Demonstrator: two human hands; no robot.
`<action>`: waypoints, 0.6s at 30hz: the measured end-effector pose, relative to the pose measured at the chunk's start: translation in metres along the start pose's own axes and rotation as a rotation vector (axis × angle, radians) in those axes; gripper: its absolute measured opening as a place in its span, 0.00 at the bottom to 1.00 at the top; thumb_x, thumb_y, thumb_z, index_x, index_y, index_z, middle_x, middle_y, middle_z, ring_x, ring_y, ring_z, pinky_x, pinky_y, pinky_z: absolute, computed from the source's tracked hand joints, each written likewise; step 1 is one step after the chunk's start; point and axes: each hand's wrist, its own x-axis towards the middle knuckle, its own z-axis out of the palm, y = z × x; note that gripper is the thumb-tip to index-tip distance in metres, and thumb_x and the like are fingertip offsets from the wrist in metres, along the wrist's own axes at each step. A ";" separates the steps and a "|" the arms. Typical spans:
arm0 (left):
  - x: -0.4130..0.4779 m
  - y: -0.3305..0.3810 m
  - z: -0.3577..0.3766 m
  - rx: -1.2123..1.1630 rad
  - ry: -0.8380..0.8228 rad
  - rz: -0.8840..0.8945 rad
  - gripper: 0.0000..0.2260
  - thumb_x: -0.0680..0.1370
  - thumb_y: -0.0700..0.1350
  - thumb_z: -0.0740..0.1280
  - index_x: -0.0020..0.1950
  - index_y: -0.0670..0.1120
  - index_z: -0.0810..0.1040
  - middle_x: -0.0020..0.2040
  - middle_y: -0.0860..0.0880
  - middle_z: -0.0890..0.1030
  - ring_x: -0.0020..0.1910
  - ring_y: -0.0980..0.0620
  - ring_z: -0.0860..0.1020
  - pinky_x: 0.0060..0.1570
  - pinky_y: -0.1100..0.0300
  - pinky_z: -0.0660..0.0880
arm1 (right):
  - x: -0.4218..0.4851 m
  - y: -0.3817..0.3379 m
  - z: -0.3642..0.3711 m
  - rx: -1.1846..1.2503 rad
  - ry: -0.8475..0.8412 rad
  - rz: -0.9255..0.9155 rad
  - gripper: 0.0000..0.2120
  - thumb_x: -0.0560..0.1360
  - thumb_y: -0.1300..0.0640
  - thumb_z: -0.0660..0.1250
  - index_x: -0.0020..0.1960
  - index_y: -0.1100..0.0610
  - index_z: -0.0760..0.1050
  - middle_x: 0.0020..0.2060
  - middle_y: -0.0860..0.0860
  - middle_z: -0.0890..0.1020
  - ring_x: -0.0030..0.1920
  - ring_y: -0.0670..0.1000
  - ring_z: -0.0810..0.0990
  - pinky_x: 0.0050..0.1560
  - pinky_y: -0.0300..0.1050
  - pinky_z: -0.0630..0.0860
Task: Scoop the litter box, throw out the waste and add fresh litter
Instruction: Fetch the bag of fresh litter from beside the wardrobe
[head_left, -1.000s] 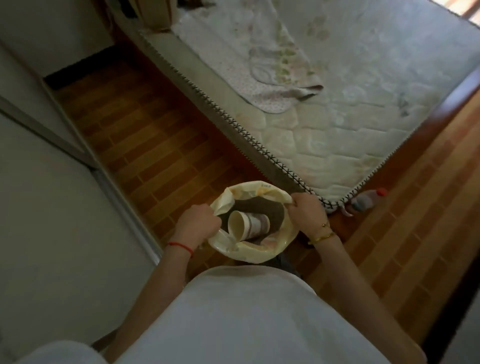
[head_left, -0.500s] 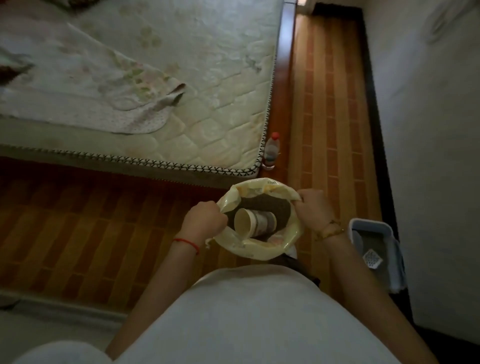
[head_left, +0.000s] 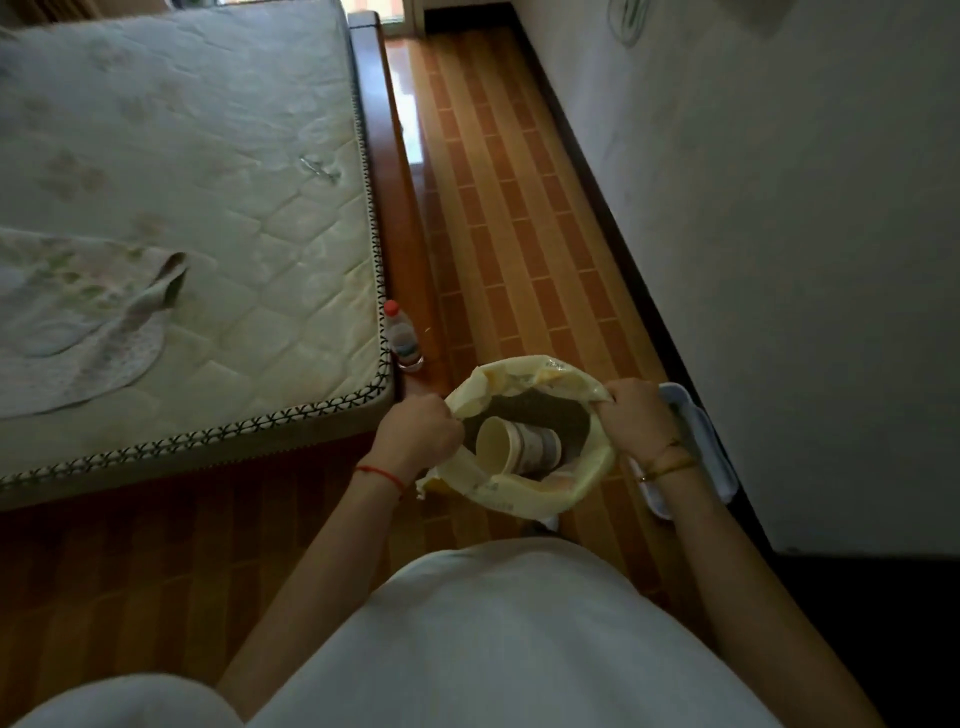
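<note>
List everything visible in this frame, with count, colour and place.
bag: one, pale yellow, held open above the floor between bed and wall
paper cup: one, cream with printed band, on its side inside the bag
litter box: one, pale blue-white, on the floor by the wall, partly hidden behind the right forearm
bottle: one, clear with red cap, upright beside the mattress corner
mattress: one, off-white, quilted, at left
cloth: one, pale floral, on the mattress
floor: brown wood planks
wall: white, at right
left hand: grip on the bag's left rim, red string on the wrist
right hand: grip on the bag's right rim, bracelets on the wrist
</note>
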 end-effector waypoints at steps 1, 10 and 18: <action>0.007 0.013 0.001 0.006 -0.010 0.011 0.13 0.78 0.48 0.63 0.53 0.40 0.80 0.45 0.45 0.82 0.43 0.48 0.82 0.47 0.52 0.82 | 0.006 0.008 -0.008 0.006 -0.002 0.010 0.11 0.75 0.62 0.61 0.36 0.63 0.76 0.34 0.58 0.78 0.36 0.58 0.76 0.29 0.41 0.63; 0.077 0.125 0.004 0.116 -0.023 0.095 0.14 0.79 0.49 0.62 0.52 0.40 0.81 0.42 0.47 0.80 0.40 0.50 0.81 0.35 0.61 0.77 | 0.074 0.082 -0.071 0.044 0.045 0.054 0.20 0.76 0.63 0.61 0.26 0.54 0.63 0.25 0.51 0.66 0.28 0.50 0.67 0.26 0.38 0.58; 0.142 0.214 0.002 0.185 -0.021 0.174 0.15 0.79 0.50 0.61 0.50 0.41 0.81 0.42 0.47 0.82 0.39 0.50 0.82 0.39 0.57 0.82 | 0.141 0.141 -0.121 0.040 0.090 0.092 0.21 0.76 0.60 0.62 0.26 0.52 0.63 0.25 0.51 0.68 0.31 0.54 0.71 0.30 0.40 0.62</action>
